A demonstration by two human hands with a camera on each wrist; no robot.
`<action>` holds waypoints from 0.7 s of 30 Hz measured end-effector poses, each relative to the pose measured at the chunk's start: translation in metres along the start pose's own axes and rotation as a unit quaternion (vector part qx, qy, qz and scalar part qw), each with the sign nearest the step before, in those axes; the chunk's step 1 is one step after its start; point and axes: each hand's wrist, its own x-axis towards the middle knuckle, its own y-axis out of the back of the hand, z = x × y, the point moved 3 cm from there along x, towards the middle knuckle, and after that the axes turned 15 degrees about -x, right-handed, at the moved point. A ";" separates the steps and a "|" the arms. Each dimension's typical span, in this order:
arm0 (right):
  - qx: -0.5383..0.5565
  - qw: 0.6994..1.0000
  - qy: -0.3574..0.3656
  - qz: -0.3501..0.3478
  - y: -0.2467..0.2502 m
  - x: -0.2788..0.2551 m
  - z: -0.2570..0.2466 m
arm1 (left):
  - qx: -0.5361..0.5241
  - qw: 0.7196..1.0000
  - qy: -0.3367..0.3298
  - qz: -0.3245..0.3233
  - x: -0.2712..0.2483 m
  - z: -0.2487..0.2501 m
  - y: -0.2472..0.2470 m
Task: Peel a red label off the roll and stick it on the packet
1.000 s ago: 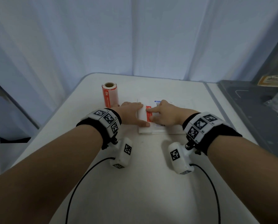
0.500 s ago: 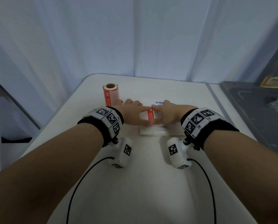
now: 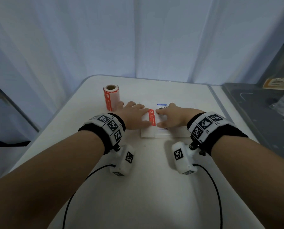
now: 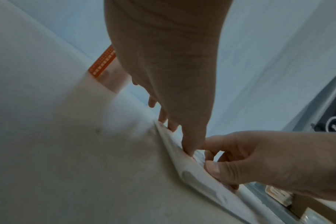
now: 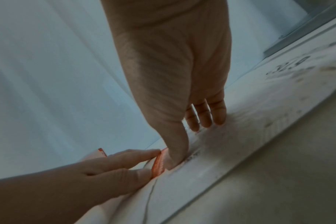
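A flat white packet (image 3: pixel 154 133) lies mid-table, with a narrow red label (image 3: pixel 151 117) lying along its left part. My left hand (image 3: pixel 134 115) lies flat on the packet left of the label, fingers straight, index and thumb touching the label's edge (image 5: pixel 158 165). My right hand (image 3: pixel 171 116) presses from the other side, its index fingertip (image 5: pixel 173 160) down beside the label and the other fingers extended. The roll of red labels (image 3: pixel 110 98) stands upright behind my left hand, apart from both hands. In the left wrist view the packet's edge (image 4: pixel 194 175) shows under both hands.
A grey tray surface (image 3: pixel 253 116) with wrapped items adjoins the table at the right. A white curtain (image 3: pixel 138 38) hangs close behind the table's far edge. Black cables (image 3: pixel 81 179) trail from the wrist cameras toward me.
The fingertips that met over the label half a second ago have drawn slightly apart to either side, so the whole label now shows flat on the packet. The roll has not moved.
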 end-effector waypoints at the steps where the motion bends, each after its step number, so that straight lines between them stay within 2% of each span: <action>1: 0.003 1.000 0.000 -0.003 -0.002 -0.001 0.001 | 0.014 1.000 -0.010 0.006 -0.001 0.001 0.001; 11: -0.007 1.000 -0.010 -0.002 -0.005 -0.005 0.000 | 0.042 0.993 -0.109 0.014 -0.028 0.008 0.004; 15: -0.011 1.000 -0.014 -0.005 -0.004 -0.007 0.000 | 0.021 0.992 -0.124 -0.009 -0.033 0.010 0.005; 17: -0.008 1.000 -0.016 -0.002 -0.004 -0.008 0.001 | -0.030 0.992 -0.122 -0.009 -0.033 0.014 0.009; 19: 0.002 1.000 -0.016 0.004 -0.005 -0.009 0.002 | -0.089 0.990 -0.111 0.009 -0.028 0.018 0.012; 21: 0.014 1.000 -0.017 0.007 -0.006 -0.010 0.002 | -0.098 0.989 -0.100 0.038 -0.020 0.020 0.011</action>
